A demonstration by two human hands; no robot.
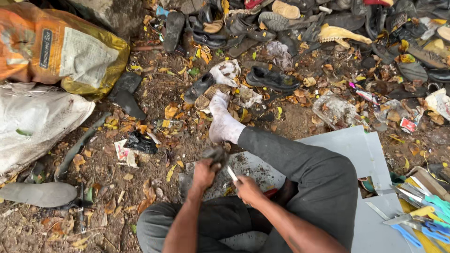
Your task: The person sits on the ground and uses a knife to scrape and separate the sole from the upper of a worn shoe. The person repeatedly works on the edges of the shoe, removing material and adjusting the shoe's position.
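I sit on the ground with my grey-trousered legs folded; one foot in a dirty white sock (223,122) stretches forward. My left hand (205,173) grips a small dark worn piece (216,154), perhaps part of a shoe, above a grey board (253,165) covered in scrapings. My right hand (247,188) holds a tool with a pale blade (232,174) whose tip touches that dark piece. A red part of the tool's handle shows just behind the hand.
Old shoes and soles (272,78) are heaped across the top on leaf-strewn dirt. Stuffed sacks (51,51) lie at left, a grey sole (40,193) at lower left. A grey sheet (361,150) is at right, scissors and blades (417,220) on it.
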